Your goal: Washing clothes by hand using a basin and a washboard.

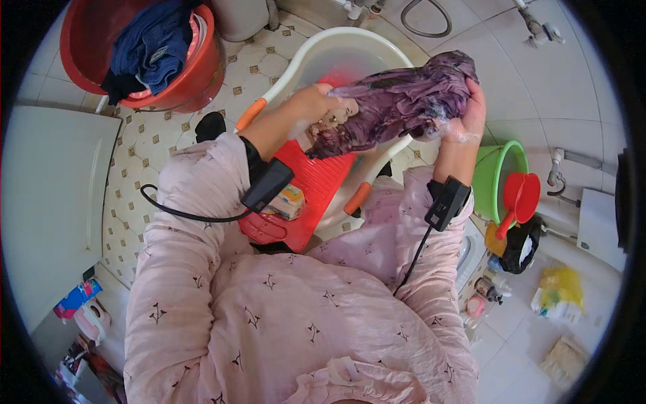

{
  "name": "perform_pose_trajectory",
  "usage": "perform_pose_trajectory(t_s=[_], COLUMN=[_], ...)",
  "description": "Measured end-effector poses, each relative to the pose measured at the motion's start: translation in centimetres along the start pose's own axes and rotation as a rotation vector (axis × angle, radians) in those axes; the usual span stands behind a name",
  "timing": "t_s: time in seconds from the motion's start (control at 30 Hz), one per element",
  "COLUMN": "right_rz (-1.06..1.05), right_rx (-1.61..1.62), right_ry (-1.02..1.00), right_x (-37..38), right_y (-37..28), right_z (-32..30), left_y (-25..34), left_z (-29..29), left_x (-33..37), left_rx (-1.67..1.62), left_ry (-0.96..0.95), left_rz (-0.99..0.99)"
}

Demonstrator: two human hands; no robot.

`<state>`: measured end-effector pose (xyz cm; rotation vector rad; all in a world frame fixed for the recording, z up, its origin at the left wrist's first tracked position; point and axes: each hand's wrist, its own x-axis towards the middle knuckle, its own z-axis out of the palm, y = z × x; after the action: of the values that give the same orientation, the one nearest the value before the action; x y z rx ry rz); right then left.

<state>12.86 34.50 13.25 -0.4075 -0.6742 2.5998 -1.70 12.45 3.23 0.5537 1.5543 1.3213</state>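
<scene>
A wet purple garment with soap suds on it is stretched between my two hands over a white tub. My left hand grips its left end, where a beige patterned part shows; the fingers are partly hidden by the cloth. My right hand is closed round the right end, with foam on the palm and wrist. Below the garment, a red washboard leans in the tub, its lower end toward me. A wrapped soap bar lies on the washboard's near end.
At the far left, a red bucket holds dark blue clothes. To the right stand a green bucket and a red dipper. Orange handles stick out from the tub. A white door is at left; taps line the tiled wall.
</scene>
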Motion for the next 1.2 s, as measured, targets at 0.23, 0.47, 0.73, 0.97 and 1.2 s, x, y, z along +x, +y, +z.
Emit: perform_pose_trajectory(t_s=[0.23, 0.47, 0.73, 0.97, 1.2], right_rz=[-0.066, 0.362, -0.239, 0.075, -0.039], right_rx=[-0.608, -1.753, -1.870, -0.868, -0.307], right_ry=[0.213, -0.291, -0.311, 0.175, 0.212], right_x=[-2.4, -2.3, -2.0, -0.5, -0.2], right_y=[2.6, 8.0, 12.5, 10.5, 12.0], right_z=[1.5, 0.9, 0.5, 0.6, 4.5], left_y=[4.8, 6.4, 7.2, 7.7, 4.0], left_z=[-0.8, -0.9, -1.2, -3.2, 0.5], left_x=[-2.0, -2.5, -3.7, -3.8, -3.0], left_rx=[-0.614, -0.813, -0.678, -0.657, -0.598], left_ry=[-0.041, -0.091, -0.155, -0.034, 0.143], left_rz=[-0.045, 0.029, 0.000, -0.054, -0.153])
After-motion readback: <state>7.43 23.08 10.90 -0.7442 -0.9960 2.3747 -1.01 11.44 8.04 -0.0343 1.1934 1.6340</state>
